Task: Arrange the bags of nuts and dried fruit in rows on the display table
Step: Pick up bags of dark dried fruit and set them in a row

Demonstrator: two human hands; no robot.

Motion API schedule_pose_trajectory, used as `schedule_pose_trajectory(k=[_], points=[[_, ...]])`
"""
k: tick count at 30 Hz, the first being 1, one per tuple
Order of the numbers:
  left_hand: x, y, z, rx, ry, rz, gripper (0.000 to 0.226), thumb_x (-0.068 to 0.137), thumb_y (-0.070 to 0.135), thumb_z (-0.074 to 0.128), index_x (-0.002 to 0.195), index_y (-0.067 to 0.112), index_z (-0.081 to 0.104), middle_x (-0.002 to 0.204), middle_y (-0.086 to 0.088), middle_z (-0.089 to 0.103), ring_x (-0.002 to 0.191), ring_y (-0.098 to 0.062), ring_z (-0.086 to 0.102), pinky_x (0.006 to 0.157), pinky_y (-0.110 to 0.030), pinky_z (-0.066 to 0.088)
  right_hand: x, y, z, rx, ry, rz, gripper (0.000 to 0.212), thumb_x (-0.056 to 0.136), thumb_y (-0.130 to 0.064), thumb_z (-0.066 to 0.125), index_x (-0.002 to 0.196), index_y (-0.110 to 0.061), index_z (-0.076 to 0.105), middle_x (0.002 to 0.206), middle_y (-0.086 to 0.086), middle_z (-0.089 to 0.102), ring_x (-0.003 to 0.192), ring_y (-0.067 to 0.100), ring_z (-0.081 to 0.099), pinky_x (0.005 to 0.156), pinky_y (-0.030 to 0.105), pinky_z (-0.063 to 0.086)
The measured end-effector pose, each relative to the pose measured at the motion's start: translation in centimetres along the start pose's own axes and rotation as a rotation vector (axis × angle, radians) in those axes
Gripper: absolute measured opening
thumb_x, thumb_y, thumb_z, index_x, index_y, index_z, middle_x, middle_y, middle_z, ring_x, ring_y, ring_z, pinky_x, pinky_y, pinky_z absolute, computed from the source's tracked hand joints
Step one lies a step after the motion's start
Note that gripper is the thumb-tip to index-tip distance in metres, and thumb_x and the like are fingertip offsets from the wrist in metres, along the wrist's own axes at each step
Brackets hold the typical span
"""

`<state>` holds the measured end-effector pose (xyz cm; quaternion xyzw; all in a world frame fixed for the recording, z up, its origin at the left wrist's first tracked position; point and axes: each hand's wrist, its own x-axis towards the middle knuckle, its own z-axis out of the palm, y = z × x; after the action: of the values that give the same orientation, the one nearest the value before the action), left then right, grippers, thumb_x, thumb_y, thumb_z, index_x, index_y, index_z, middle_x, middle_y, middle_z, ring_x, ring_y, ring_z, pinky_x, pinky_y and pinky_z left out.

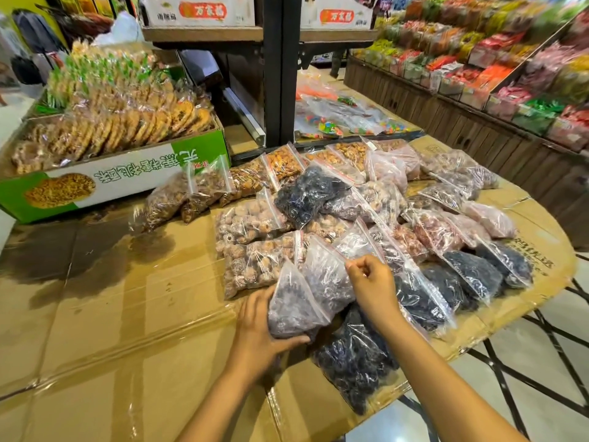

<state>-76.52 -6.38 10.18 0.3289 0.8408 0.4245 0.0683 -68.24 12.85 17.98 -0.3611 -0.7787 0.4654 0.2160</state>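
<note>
Several clear zip bags of nuts and dried fruit lie in rough rows on the cardboard-covered display table (95, 314). My left hand (258, 333) grips the bottom of a bag of purplish dried fruit (293, 304), held tilted near the table's front. My right hand (371, 283) pinches the zip edge of the neighbouring purplish bag (325, 275). A bag of black dried fruit (353, 362) lies under my right forearm. Bags of brown walnuts (251, 266) sit just behind my left hand. More dark bags (471, 275) lie to the right.
A green and white carton of packed round cookies (105, 173) stands at the back left of the table. A black shelf post (277, 68) rises behind the bags. Shelves of coloured sweets (494, 65) run along the right. The table's right edge drops to a tiled floor (510, 362).
</note>
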Motion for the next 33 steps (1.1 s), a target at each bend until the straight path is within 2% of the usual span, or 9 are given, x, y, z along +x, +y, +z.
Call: schedule_pose_trajectory(k=[6, 9, 12, 14, 17, 21, 27, 30, 33], points=[[-0.1, 0.7, 0.0, 0.09, -0.107, -0.098, 0.12, 0.048, 0.078, 0.067, 0.145, 0.036, 0.011, 0.15, 0.009, 0.021, 0.136, -0.01, 0.02, 0.115, -0.032, 0.019, 1.0, 1.5, -1.4, -0.024, -0.113, 0.015, 0.015, 0.092, -0.015, 0.059, 0.077, -0.011, 0.06, 0.071, 0.002, 0.06, 0.064, 0.015, 0.055, 0.06, 0.022, 0.042], [-0.3, 1.6, -0.4, -0.012, -0.09, -0.095, 0.115, 0.051, 0.089, 0.051, 0.145, 0.044, 0.002, 0.154, 0.015, 0.006, 0.142, -0.011, 0.013, 0.116, -0.045, 0.02, 1.3, 1.5, -2.4, -0.058, -0.142, -0.042, 0.011, 0.091, -0.015, 0.06, 0.082, -0.012, 0.065, 0.071, 0.001, 0.062, 0.063, 0.01, 0.055, 0.053, 0.013, 0.039], [1.0, 3.6, -0.5, -0.043, 0.034, -0.087, 0.101, 0.057, 0.094, 0.034, 0.14, 0.053, -0.006, 0.158, 0.012, 0.005, 0.144, -0.014, 0.012, 0.115, -0.052, 0.021, 1.6, 1.5, -4.1, 0.006, -0.154, -0.07, 0.004, 0.091, -0.014, 0.06, 0.087, -0.014, 0.063, 0.078, 0.011, 0.064, 0.064, 0.016, 0.057, 0.053, 0.025, 0.046], [2.9, 5.8, -0.5, -0.063, 0.087, -0.074, 0.102, 0.061, 0.092, 0.038, 0.144, 0.046, 0.001, 0.156, 0.011, 0.011, 0.142, -0.012, 0.014, 0.115, -0.049, 0.019, 2.0, 1.5, -6.0, 0.056, -0.134, -0.073, 0.002, 0.091, -0.017, 0.061, 0.092, -0.016, 0.062, 0.079, 0.011, 0.064, 0.064, 0.016, 0.059, 0.053, 0.028, 0.047], [6.0, 9.8, 0.4, -0.051, 0.126, -0.005, 0.103, 0.063, 0.09, 0.039, 0.145, 0.034, 0.012, 0.15, 0.014, 0.017, 0.139, -0.007, 0.014, 0.114, -0.042, 0.018, 3.3, 1.5, -9.6, 0.085, -0.094, -0.113, 0.005, 0.092, -0.019, 0.061, 0.096, -0.018, 0.059, 0.077, 0.001, 0.063, 0.06, 0.005, 0.059, 0.053, 0.019, 0.045], [9.7, 14.4, 3.1, 0.114, 0.088, 0.072, 0.103, 0.068, 0.088, 0.035, 0.148, 0.025, 0.017, 0.156, -0.002, 0.017, 0.144, -0.02, 0.012, 0.116, -0.046, 0.016, 6.3, 3.6, -15.1, 0.043, -0.046, -0.071, 0.02, 0.091, -0.026, 0.061, 0.109, -0.024, 0.052, 0.094, 0.005, 0.064, 0.077, 0.019, 0.063, 0.065, 0.036, 0.052], [14.7, 21.6, 10.9, 0.483, 0.0, 0.016, 0.098, 0.074, 0.08, 0.036, 0.148, 0.018, 0.02, 0.157, -0.016, 0.011, 0.145, -0.031, 0.003, 0.116, -0.046, 0.008, 12.0, 10.2, -24.4, -0.37, -0.062, -0.11, 0.049, 0.087, -0.047, 0.059, 0.124, -0.018, 0.045, 0.122, 0.006, 0.05, 0.117, 0.026, 0.046, 0.093, 0.042, 0.043], [16.5, 24.6, 15.9, 0.588, 0.001, -0.024, 0.099, 0.074, 0.081, 0.035, 0.145, 0.013, 0.028, 0.152, -0.025, 0.021, 0.142, -0.04, 0.015, 0.114, -0.052, 0.017, 14.5, 13.3, -29.3, -0.516, -0.055, -0.107, 0.056, 0.087, -0.048, 0.057, 0.131, -0.017, 0.041, 0.126, 0.007, 0.049, 0.121, 0.029, 0.043, 0.095, 0.041, 0.041], [17.9, 27.1, 20.6, 0.639, -0.059, -0.109, 0.095, 0.079, 0.07, 0.049, 0.147, 0.009, 0.024, 0.152, -0.028, 0.02, 0.14, -0.043, 0.017, 0.114, -0.052, 0.018, 16.7, 16.1, -33.5, -0.586, -0.045, -0.118, 0.055, 0.085, -0.051, 0.058, 0.126, -0.017, 0.044, 0.119, 0.008, 0.052, 0.115, 0.031, 0.046, 0.088, 0.044, 0.044]])
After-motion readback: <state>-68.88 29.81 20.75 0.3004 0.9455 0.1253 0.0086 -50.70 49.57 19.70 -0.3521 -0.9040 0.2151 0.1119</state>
